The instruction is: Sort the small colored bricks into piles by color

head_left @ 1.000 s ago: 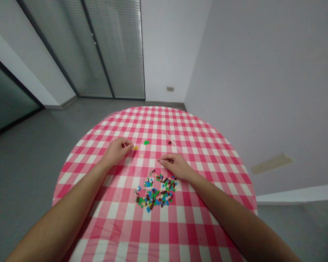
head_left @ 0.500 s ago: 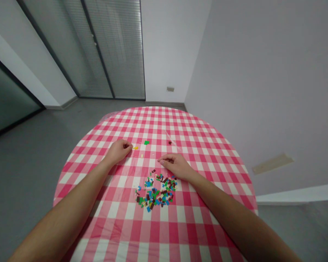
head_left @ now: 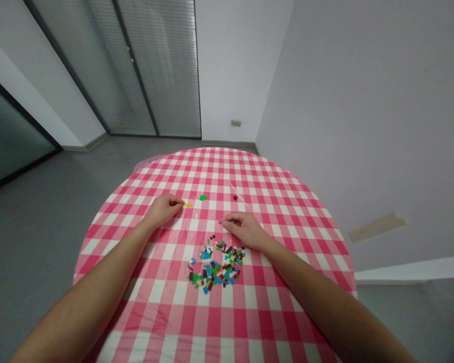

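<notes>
My left hand rests on the table with thumb and forefinger pinched at the near end of some small yellow toy bricks. Just to the right of these sits a green brick piece. A tiny cream brick lies between my two hands. My right hand hovers low or rests at the far edge of the brick pile, its fingers curled and thumb pressed to the fingertips; what they hold, if anything, is too small to tell. Below it spreads a pile of mixed blue, green, brown and cream bricks.
A dark brown brick lies by itself beyond my right hand. The round table wears a red-and-white checked cloth under a clear, creased cover. A white wall stands close at the right, and glass partitions rise behind.
My left fingertips have shifted very slightly right, onto the yellow bricks. My right hand has hardly moved, and the pile looks the same.
</notes>
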Demonstrator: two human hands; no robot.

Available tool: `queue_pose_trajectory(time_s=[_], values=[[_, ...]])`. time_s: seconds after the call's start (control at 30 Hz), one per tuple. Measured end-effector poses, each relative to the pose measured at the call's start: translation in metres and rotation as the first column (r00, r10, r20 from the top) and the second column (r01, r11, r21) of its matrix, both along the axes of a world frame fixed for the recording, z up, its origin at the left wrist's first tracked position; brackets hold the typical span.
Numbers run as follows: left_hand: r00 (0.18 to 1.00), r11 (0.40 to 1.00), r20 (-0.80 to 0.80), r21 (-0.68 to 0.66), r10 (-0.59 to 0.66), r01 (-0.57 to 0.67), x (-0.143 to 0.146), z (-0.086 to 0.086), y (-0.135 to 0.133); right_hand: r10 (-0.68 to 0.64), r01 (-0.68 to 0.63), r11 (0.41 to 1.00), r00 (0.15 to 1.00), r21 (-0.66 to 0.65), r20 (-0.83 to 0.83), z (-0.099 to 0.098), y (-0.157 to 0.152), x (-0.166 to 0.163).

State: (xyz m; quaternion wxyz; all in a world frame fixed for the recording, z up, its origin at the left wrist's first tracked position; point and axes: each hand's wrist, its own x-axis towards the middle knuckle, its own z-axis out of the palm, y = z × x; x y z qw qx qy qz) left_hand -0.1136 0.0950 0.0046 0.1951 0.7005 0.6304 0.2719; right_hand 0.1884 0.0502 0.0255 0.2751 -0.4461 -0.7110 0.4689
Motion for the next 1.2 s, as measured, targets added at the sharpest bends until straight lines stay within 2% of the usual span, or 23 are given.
queue_pose_trajectory(time_s=[0.17,0.23,0.3,0.4,0.47,0.6,0.7,0.83,0.97,1.07,1.2], values=[[0.999,0.999,0.001,0.009,-0.042,0.042,-0.001,0.001,-0.001,0.019,-0.022,0.997,0.999,0.073,0.038,0.006,0.003,0.007],[0.999,0.999,0.008,0.007,-0.042,0.042,-0.001,0.002,-0.001,0.073,-0.091,0.986,0.989,0.138,0.129,0.012,0.004,0.013],[1.0,1.0,0.015,0.013,-0.024,0.024,-0.001,0.002,-0.001,0.177,-0.224,0.96,0.949,0.167,0.259,0.019,0.006,0.022],[0.999,0.999,0.013,0.043,0.03,-0.03,-0.001,0.003,-0.001,0.348,-0.404,0.913,0.85,0.064,0.396,0.025,0.009,0.035],[0.999,0.996,-0.003,0.07,0.048,-0.048,0.001,0.006,-0.003,0.393,-0.431,0.902,0.81,-0.012,0.435,0.026,0.011,0.041],[1.0,0.993,-0.008,0.118,-0.023,0.024,0.012,0.014,-0.011,0.39,-0.415,0.908,0.782,-0.062,0.486,0.025,0.01,0.043],[0.984,0.977,0.017,0.123,-0.176,0.172,0.024,0.02,-0.021,0.374,-0.404,0.913,0.771,-0.058,0.515,0.024,0.007,0.039],[0.899,0.895,0.044,0.124,-0.436,0.428,0.043,0.025,-0.035,0.353,-0.427,0.904,0.757,0.007,0.549,0.02,0.004,0.033],[0.811,0.805,-0.002,0.123,-0.585,0.58,0.065,0.028,-0.049,0.33,-0.448,0.888,0.779,0.104,0.533,0.019,0.0,0.029],[0.759,0.757,0.002,0.083,-0.651,0.648,0.078,0.029,-0.059,0.26,-0.345,0.93,0.859,0.124,0.441,0.02,0.001,0.027],[0.751,0.749,-0.006,0.061,-0.66,0.66,0.085,0.032,-0.064,0.052,-0.124,0.969,0.947,0.212,0.316,0.018,0.009,0.027]])
